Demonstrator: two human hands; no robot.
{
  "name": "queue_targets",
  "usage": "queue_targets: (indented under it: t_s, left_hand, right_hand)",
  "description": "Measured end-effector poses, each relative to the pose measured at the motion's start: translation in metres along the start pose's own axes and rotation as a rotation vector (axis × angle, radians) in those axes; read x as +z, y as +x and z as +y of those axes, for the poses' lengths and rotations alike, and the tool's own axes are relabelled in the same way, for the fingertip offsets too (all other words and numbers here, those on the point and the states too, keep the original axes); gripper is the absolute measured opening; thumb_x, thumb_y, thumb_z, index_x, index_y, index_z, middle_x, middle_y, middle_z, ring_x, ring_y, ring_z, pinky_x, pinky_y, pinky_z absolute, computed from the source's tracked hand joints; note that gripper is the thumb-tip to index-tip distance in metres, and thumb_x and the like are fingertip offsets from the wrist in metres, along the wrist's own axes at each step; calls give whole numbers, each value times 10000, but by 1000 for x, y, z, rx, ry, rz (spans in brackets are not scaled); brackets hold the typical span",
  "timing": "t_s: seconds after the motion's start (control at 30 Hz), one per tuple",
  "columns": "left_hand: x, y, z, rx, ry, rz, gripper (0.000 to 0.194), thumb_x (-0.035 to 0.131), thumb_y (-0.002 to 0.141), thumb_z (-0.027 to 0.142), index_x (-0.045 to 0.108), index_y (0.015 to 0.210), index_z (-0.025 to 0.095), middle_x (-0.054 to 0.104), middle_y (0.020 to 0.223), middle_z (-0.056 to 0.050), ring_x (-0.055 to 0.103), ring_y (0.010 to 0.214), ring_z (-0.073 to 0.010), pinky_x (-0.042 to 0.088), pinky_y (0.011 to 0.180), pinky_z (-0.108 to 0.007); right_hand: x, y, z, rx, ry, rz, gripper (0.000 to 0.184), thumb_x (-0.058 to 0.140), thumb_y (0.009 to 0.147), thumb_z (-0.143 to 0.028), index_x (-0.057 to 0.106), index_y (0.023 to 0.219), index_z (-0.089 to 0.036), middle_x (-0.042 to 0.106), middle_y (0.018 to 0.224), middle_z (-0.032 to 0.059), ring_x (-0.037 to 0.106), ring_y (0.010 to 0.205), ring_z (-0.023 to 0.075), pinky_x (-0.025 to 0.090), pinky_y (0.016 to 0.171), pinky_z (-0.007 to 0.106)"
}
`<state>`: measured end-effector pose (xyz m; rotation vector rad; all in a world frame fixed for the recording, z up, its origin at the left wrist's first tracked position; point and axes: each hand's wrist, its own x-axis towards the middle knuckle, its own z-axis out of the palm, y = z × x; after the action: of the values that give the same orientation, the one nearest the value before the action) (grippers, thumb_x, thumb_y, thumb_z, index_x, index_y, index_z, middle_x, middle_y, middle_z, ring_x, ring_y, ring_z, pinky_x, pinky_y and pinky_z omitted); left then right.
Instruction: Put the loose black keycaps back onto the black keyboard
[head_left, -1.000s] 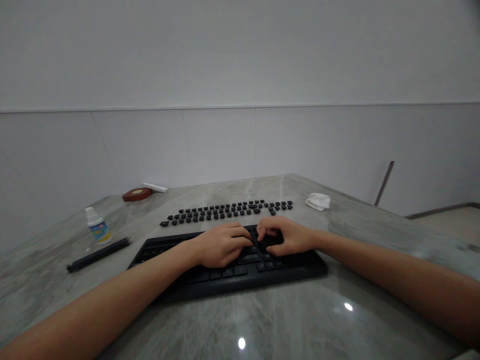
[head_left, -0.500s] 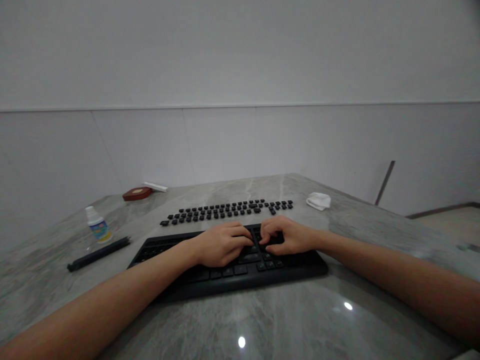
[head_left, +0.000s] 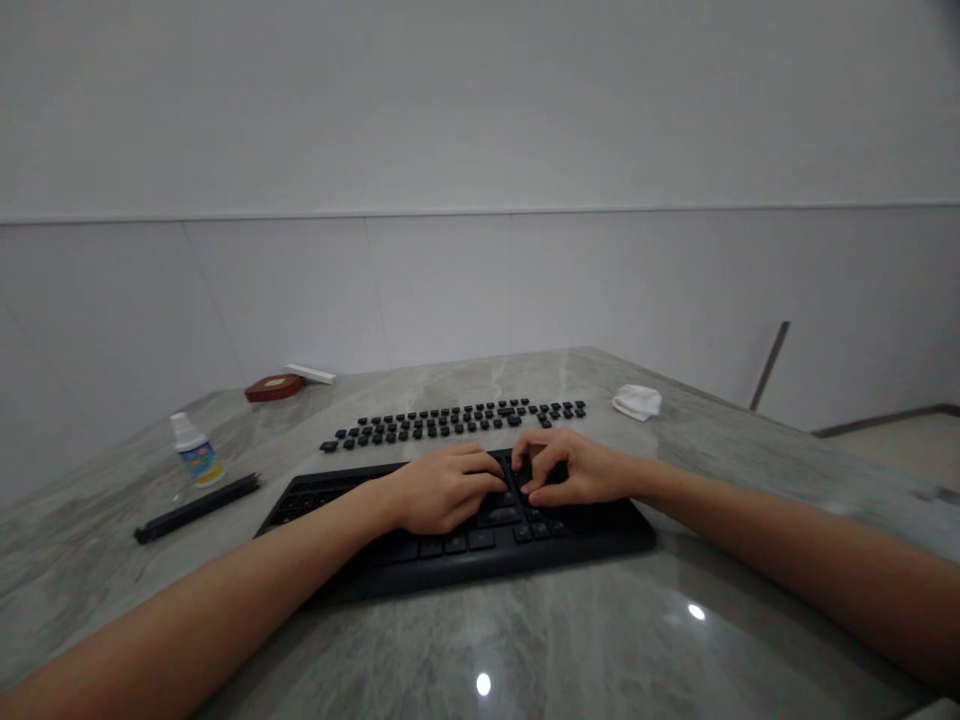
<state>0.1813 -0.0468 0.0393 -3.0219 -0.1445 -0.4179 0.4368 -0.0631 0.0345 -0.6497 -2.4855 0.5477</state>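
A black computer keyboard (head_left: 465, 572) lies on the grey marbled table in front of me, with keys missing on its right part. My left hand (head_left: 448, 488) lies across its middle, palm down, fingers stretched towards the right and touching the keyboard. Just right of those fingertips, my right hand (head_left: 564, 468) is bent over the keys. Its thumb and index fingertips come together low on the keyboard, and whatever may be between them is too small to make out. Behind the keyboard, several loose black keycaps (head_left: 442, 422) stand in rows on the table.
To the left are a spray bottle (head_left: 196, 450) with a blue and yellow label and a dark brush-like stick (head_left: 196, 508). A reddish-brown case (head_left: 274, 388) and a white strip (head_left: 311, 374) lie at the back left. A crumpled white cloth (head_left: 637, 402) is at the back right.
My right index finger has lifted and arched, its tip now close to the thumb, which has shifted slightly left. My left hand and the keyboard stay where they were.
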Motion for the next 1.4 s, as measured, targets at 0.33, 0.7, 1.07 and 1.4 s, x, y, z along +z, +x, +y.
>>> queue_targets:
  t_s: [0.33,0.7,1.07,1.4]
  left_hand:
    - [-2,1,2,7,-10,13,319,380,908,93,600,1135,129,627,1135,-134,576,1037,-226,500,925,-371]
    - [0,0,0,-6,-11,-3,318,392,907,92,601,1144,126,619,1149,-134,573,1038,-229,494,931,-378]
    - [-1,0,1,5,-19,7,303,409,902,89,599,1136,116,620,1139,-142,577,1045,-239,493,936,-385]
    - [0,1,0,13,1,34,301,411,899,99,600,1131,131,628,1129,-136,588,1034,-234,502,922,-375]
  right_hand:
    - [0,2,-9,12,-3,2,167,658,793,-222,650,643,-149,643,831,40,612,747,133,489,721,264]
    - [-5,0,-16,3,-106,-86,148,676,799,-235,709,677,-157,674,946,70,641,789,149,494,756,279]
    - [-3,-3,-18,-103,-212,-47,115,632,841,-212,692,759,-157,663,1030,97,629,904,179,497,845,326]
    - [1,-4,-17,-93,-315,-42,104,630,831,-212,714,796,-162,672,946,92,634,795,171,508,749,300]
